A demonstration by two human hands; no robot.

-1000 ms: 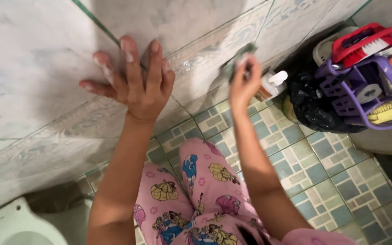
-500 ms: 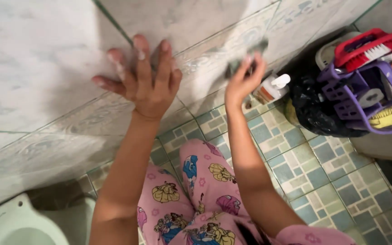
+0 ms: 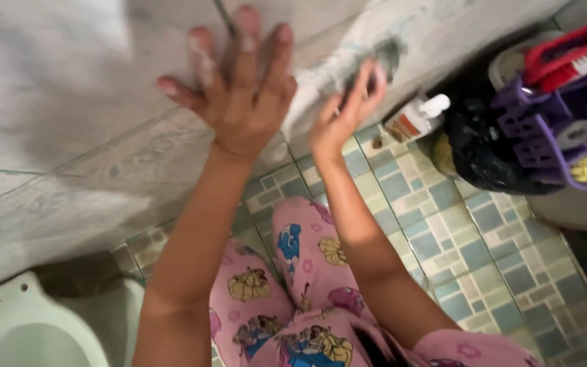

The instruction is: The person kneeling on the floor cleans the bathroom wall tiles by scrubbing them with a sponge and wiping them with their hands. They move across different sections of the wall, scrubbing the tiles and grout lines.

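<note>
My left hand [image 3: 242, 88] is pressed flat against the pale tiled wall [image 3: 56, 102], fingers spread, holding nothing. To its right, my right hand [image 3: 345, 107] grips a small grey-green scrub pad [image 3: 374, 60] and presses it on the patterned wall tile band just above the floor. The picture is blurred by motion, so the pad's edges are unclear. My pink patterned trouser legs [image 3: 300, 285] fill the lower middle.
A white pump bottle [image 3: 416, 117] stands at the wall base. Beside it sits a black plastic bag [image 3: 480, 153] and a purple basket [image 3: 558, 129] holding a red brush [image 3: 568, 54]. A pale green toilet seat [image 3: 22, 326] is at bottom left. Checked floor tiles [image 3: 490, 238] lie to the right.
My right hand has slid the pad left and slightly upward along the wall band. My left hand stays flat on the wall while the view has shifted.
</note>
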